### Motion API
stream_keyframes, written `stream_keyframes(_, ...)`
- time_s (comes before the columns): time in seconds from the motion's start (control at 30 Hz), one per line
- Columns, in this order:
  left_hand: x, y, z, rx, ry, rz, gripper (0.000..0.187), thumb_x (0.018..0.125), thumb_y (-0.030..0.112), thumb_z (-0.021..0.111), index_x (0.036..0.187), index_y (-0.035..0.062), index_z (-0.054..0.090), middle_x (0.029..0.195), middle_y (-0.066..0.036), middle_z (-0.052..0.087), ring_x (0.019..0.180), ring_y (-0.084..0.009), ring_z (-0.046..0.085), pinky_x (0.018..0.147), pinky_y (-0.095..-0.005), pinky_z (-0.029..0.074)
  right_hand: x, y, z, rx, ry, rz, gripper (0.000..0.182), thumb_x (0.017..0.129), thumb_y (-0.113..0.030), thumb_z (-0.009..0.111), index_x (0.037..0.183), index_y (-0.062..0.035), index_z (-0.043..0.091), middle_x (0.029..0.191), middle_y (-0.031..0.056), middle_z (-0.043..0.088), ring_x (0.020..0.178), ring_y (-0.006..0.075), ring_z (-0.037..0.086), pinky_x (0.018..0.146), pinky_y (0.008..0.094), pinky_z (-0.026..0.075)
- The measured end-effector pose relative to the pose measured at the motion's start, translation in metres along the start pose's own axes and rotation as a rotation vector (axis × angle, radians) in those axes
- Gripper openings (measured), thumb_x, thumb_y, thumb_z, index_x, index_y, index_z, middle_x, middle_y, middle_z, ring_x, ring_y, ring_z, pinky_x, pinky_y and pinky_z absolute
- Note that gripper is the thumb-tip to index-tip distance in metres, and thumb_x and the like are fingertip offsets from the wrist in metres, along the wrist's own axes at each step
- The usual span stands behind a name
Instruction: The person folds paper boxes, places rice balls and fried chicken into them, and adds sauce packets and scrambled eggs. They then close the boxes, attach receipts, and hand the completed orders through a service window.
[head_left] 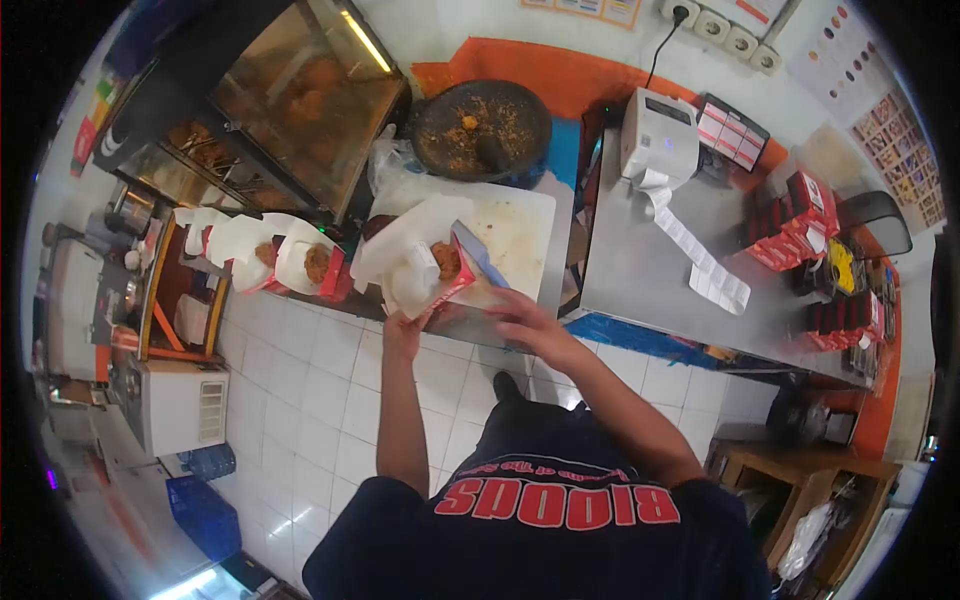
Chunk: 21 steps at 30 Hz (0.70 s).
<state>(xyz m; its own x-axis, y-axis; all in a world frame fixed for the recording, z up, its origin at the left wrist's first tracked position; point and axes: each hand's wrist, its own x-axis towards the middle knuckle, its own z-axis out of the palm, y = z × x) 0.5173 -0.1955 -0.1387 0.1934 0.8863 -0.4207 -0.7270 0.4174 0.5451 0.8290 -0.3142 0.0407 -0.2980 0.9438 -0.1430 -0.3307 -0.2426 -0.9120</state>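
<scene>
An open red and white food box [465,275] is at the counter's front edge, with a browned piece of food [446,261] and a white wrapped item [413,285] inside. My left hand [404,328] grips the box's near left corner. To the right of the box my right hand [527,322] has its fingers spread, with nothing in it. Beneath and behind the box lies a white cutting board [517,222]. Left of it stand more open boxes, one holding a browned piece [317,264].
A black pan [480,130] with crumbs sits behind the board. At the back left is a glass display case [300,100]. On the steel counter [640,260] to the right are a receipt printer [660,138], a long paper strip [700,258] and stacked red boxes [790,225].
</scene>
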Motion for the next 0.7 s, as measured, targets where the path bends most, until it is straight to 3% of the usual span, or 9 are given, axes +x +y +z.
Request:
stream_keyframes(0.1, -0.029, -0.025, 0.025, 0.021, -0.015, 0.067, 0.062, 0.084, -0.002, 0.048, 0.146, -0.0021, 0.042, 0.139, -0.02, 0.057, 0.125, -0.0371, 0.059, 0.106, -0.053, 0.052, 0.054, 0.007, 0.037, -0.044, -0.081, 0.025, 0.079, 0.096, -0.027, 0.071, 0.162, -0.0161, 0.027, 0.134, 0.012, 0.06, 0.117, 0.0188, 0.058, 0.094, 0.0334, 0.051)
stream_keyframes(0.17, -0.048, -0.035, 0.052, 0.114, 0.024, 0.149, 0.078, 0.076, -0.003, 0.047, 0.152, 0.0062, 0.033, 0.149, -0.017, 0.048, 0.138, -0.0362, 0.049, 0.113, -0.0551, 0.045, 0.056, 0.002, 0.042, -0.037, -0.032, 0.084, 0.082, 0.096, -0.03, 0.071, 0.163, -0.0174, 0.024, 0.129, 0.0119, 0.06, 0.114, 0.0189, 0.059, 0.092, 0.0322, 0.051)
stream_keyframes(0.23, -0.046, -0.056, 0.035, 0.52, -0.16, 0.28, 0.077, 0.077, -0.004, 0.048, 0.152, 0.005, 0.034, 0.148, -0.017, 0.049, 0.136, -0.0341, 0.052, 0.114, -0.0506, 0.044, 0.053, 0.003, 0.037, -0.03, 0.047, 0.139, 0.085, 0.097, -0.032, 0.07, 0.164, -0.0187, 0.021, 0.124, 0.0117, 0.059, 0.11, 0.0191, 0.06, 0.089, 0.0311, 0.051)
stream_keyframes(0.3, -0.06, -0.08, 0.076, 0.306, -0.035, 0.218, 0.076, 0.077, -0.003, 0.05, 0.151, 0.0035, 0.036, 0.147, -0.016, 0.05, 0.135, -0.032, 0.053, 0.114, -0.0472, 0.044, 0.04, 0.016, 0.012, 0.109, 0.154, 0.118, 0.079, 0.096, -0.031, 0.071, 0.163, -0.0191, 0.029, 0.112, 0.006, 0.06, 0.094, 0.0127, 0.058, 0.077, 0.027, 0.049)
stream_keyframes(0.33, -0.063, -0.095, 0.086, 0.316, -0.033, 0.142, 0.076, 0.076, -0.004, 0.05, 0.15, 0.0027, 0.037, 0.147, -0.016, 0.051, 0.135, -0.0318, 0.053, 0.114, -0.0475, 0.044, 0.035, 0.027, 0.0, 0.114, 0.335, 0.141, 0.067, 0.096, -0.032, 0.072, 0.156, -0.0177, 0.045, 0.101, 0.0007, 0.059, 0.084, 0.0091, 0.053, 0.072, 0.0249, 0.046)
stream_keyframes(0.43, -0.053, -0.146, 0.084, 0.381, -0.222, -0.021, 0.077, 0.074, -0.006, 0.05, 0.15, 0.0022, 0.037, 0.147, -0.017, 0.051, 0.136, -0.033, 0.052, 0.114, -0.0493, 0.044, -0.021, 0.003, -0.038, 0.127, 0.613, -0.126, 0.04, 0.098, -0.023, 0.07, 0.136, -0.0126, 0.067, 0.099, 0.0024, 0.067, 0.089, 0.0087, 0.06, 0.079, 0.0241, 0.049)
stream_keyframes(0.47, -0.071, -0.158, 0.136, 0.28, -0.141, -0.098, 0.078, 0.074, -0.007, 0.049, 0.15, 0.0023, 0.037, 0.146, -0.017, 0.051, 0.136, -0.0339, 0.052, 0.113, -0.0509, 0.045, -0.047, -0.006, -0.059, 0.121, 0.66, -0.14, 0.04, 0.098, -0.023, 0.07, 0.136, -0.0126, 0.067, 0.099, 0.0024, 0.067, 0.089, 0.0087, 0.06, 0.079, 0.0241, 0.049)
stream_keyframes(0.6, -0.082, -0.255, 0.206, 0.269, -0.236, -0.167, 0.065, 0.078, -0.001, 0.051, 0.142, 0.0004, 0.045, 0.137, -0.014, 0.058, 0.128, -0.0322, 0.058, 0.106, -0.0488, 0.049, -0.201, -0.064, -0.168, -0.339, 0.906, -0.196, 0.018, 0.093, -0.012, 0.074, 0.107, -0.0006, 0.077, 0.112, 0.0087, 0.072, 0.098, 0.0123, 0.065, 0.087, 0.0271, 0.051)
stream_keyframes(0.7, -0.085, -0.335, 0.264, 0.298, -0.33, -0.267, 0.066, 0.076, -0.001, 0.05, 0.142, -0.0024, 0.046, 0.141, -0.016, 0.056, 0.132, -0.0343, 0.055, 0.111, -0.0504, 0.046, -0.311, -0.105, -0.278, -0.188, 1.064, -0.356, 0.018, 0.09, -0.005, 0.075, 0.108, -0.0047, 0.076, 0.095, -0.0014, 0.07, 0.092, 0.009, 0.062, 0.082, 0.025, 0.05)
